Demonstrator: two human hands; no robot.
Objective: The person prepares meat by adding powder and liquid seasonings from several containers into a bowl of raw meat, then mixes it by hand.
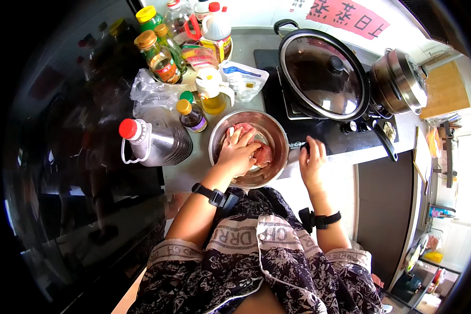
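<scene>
Pieces of raw meat lie in a stainless steel bowl directly before me. My left hand is inside the bowl, its spread fingers bent over the meat and its thumb by the lower piece. A little liquid or a pale layer shows under the meat. To the right of the bowl, my right hand is at the front edge of a black cooktop. Its thumb and fingertips are at a small dark part, mostly hidden, so I cannot tell whether they hold it.
Left of the bowl stand a large red-capped jug, a small sauce bottle and an oil pot. A white pouch stands behind. A lidded black wok and a steel pot occupy the cooktop side; the wok's handle juts over the counter edge.
</scene>
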